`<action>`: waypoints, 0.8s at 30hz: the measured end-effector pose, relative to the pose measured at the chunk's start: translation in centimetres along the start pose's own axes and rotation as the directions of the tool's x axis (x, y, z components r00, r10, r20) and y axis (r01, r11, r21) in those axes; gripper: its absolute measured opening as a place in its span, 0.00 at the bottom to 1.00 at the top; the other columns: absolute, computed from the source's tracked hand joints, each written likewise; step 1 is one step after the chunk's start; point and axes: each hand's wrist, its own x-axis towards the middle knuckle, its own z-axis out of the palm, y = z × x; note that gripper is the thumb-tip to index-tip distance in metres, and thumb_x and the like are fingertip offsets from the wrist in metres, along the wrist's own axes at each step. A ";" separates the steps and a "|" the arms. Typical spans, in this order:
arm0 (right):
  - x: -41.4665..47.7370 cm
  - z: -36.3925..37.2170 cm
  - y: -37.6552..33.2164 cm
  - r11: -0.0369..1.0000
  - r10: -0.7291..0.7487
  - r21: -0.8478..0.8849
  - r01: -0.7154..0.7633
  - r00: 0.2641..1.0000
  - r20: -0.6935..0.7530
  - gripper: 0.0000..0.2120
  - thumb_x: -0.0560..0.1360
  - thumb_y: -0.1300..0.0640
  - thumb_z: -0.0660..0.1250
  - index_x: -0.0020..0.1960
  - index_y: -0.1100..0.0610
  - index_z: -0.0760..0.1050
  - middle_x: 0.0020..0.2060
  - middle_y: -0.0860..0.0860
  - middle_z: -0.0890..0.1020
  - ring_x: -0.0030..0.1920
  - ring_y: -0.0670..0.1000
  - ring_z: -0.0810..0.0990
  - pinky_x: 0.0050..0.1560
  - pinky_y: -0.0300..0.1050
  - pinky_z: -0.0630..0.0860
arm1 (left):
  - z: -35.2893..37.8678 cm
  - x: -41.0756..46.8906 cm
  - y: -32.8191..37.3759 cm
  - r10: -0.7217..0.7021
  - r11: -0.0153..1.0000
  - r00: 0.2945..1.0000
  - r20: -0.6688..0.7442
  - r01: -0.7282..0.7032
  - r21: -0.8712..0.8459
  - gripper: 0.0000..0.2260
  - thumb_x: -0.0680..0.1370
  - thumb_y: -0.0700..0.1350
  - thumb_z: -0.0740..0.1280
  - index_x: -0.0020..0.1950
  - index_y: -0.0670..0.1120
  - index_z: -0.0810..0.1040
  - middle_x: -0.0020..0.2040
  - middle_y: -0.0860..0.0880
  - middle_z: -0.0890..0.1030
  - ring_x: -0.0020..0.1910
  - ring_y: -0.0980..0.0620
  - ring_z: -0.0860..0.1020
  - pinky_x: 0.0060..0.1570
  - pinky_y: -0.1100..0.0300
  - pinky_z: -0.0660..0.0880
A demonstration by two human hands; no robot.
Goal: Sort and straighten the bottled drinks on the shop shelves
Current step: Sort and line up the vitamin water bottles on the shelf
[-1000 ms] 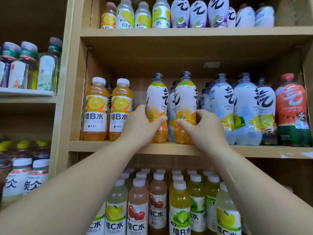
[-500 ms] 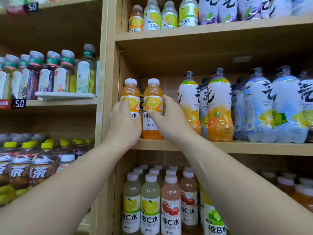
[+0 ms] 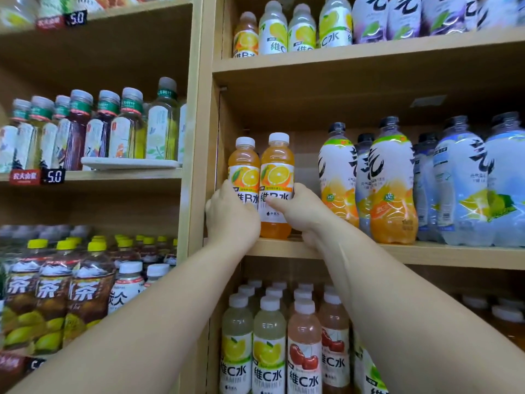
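Note:
Two orange vitamin-drink bottles with white caps stand side by side at the left end of the middle shelf (image 3: 426,255). My left hand (image 3: 231,216) grips the left orange bottle (image 3: 243,166) low on its label. My right hand (image 3: 298,210) grips the right orange bottle (image 3: 277,177) from its right side, thumb across the label. Both bottles are upright and touch each other. To their right stand two white-and-orange sparkling drinks (image 3: 393,183) with dark caps, then pale blue ones (image 3: 460,189).
The wooden upright (image 3: 199,137) is close to my left hand. Tea bottles (image 3: 127,129) fill the left unit on a white tray. Lemon and cherry drinks (image 3: 270,351) stand on the shelf below. More bottles (image 3: 301,32) line the shelf above.
Both hands left the white-and-orange sparkling bottles and moved left to the two orange bottles. These now stand closer together and nearer the shelf's left wall. My view has swung left.

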 end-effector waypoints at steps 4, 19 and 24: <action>-0.2 0.0 -0.1 0.999 -0.007 0.048 0.006 1.000 0.018 0.23 0.71 0.44 0.75 0.62 0.53 0.75 0.55 0.53 0.85 0.55 0.57 0.85 0.59 0.61 0.81 | 0.2 0.5 -0.2 -0.054 0.995 0.998 0.033 0.056 -0.078 0.15 0.82 0.45 0.65 0.68 0.46 0.72 0.64 0.45 0.76 0.61 0.44 0.78 0.56 0.50 0.78; -0.1 0.0 0.1 0.993 -0.035 0.116 0.032 0.999 0.023 0.18 0.76 0.50 0.73 0.62 0.55 0.74 0.55 0.54 0.85 0.53 0.57 0.85 0.57 0.61 0.82 | 0.1 3.0 -0.4 -0.121 0.971 0.968 0.220 0.162 -0.177 0.18 0.81 0.52 0.70 0.65 0.46 0.70 0.59 0.46 0.80 0.55 0.44 0.82 0.55 0.44 0.81; -0.2 -0.3 0.3 0.989 -0.025 0.144 0.020 0.999 0.032 0.17 0.78 0.51 0.72 0.63 0.54 0.73 0.55 0.53 0.84 0.53 0.56 0.85 0.56 0.60 0.83 | 0.1 2.4 -0.7 -0.079 0.983 0.980 0.182 0.107 -0.150 0.16 0.81 0.54 0.69 0.64 0.49 0.72 0.58 0.48 0.82 0.54 0.47 0.82 0.53 0.45 0.82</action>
